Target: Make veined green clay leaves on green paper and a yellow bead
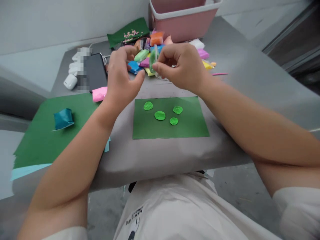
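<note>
My right hand point(182, 65) is closed in a pinch on a clear packet of green clay point(153, 60), held up over the table. My left hand point(122, 75) is raised just left of the packet with its fingers curled and its thumb reaching toward it; whether it touches the packet I cannot tell. Below both hands lies a dark green paper sheet point(192, 128) with several flattened light green clay discs point(160, 115) on it.
A pile of coloured clay packets point(156, 38) lies behind the hands, in front of a pink plastic bin point(183, 20). To the left are a phone point(95, 71), white earbud case point(70, 81), pink clay packet point(99, 93), and a teal clay packet point(63, 118) on a larger green sheet point(37, 140).
</note>
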Demonstrator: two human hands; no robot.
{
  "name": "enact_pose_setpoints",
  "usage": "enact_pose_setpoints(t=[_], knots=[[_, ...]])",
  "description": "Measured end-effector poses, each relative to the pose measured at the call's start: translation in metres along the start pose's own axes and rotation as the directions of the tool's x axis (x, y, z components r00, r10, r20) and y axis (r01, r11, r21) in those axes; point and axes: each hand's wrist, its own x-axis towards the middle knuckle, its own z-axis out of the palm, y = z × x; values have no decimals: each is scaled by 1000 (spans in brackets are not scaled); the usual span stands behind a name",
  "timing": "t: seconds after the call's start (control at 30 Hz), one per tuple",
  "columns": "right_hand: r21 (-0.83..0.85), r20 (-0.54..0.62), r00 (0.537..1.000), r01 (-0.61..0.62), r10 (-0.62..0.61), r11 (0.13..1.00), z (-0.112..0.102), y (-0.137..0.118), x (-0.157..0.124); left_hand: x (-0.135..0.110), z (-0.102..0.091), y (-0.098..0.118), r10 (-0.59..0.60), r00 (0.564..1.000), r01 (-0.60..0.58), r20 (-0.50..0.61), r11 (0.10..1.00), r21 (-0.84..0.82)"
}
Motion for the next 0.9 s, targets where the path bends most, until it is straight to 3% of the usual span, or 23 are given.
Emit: enact_pose_setpoints(t=[0.1, 0.2, 0.3, 0.43, 0.6, 0.73, 0.8, 0.9], knots=[[-133, -131, 978, 143, -161, 981, 9, 17, -1, -7, 5, -1, -129, 985, 150, 111, 966, -210], [-119, -84, 969, 222, -233, 968, 16, 32, -3, -13, 14, -2, -123, 964, 202, 235, 914, -352], [-88, -47, 956, 284, -289, 955, 19, 40, -5, -18, 22, -2, -81, 961, 187, 266, 896, -402], [-45, -9, 943, 332, -332, 942, 20, 47, -3, -20, 27, -3, -60, 965, 164, 254, 897, -410], [46, 5, 958, 287, -287, 957, 22, 52, 2, -19, 29, -3, -67, 959, 186, 277, 883, -430], [62, 7, 969, 244, -245, 968, 22, 50, 0, -18, 26, -1, -30, 963, 128, 266, 925, -357], [-2, -20, 970, 241, -241, 971, 23, 49, -1, -19, 24, 1, 4, 972, 62, 236, 960, -272], [-233, -31, 945, 310, -325, 922, 24, 49, -2, -23, 21, 4, 73, 975, -47, 208, 991, -126]])
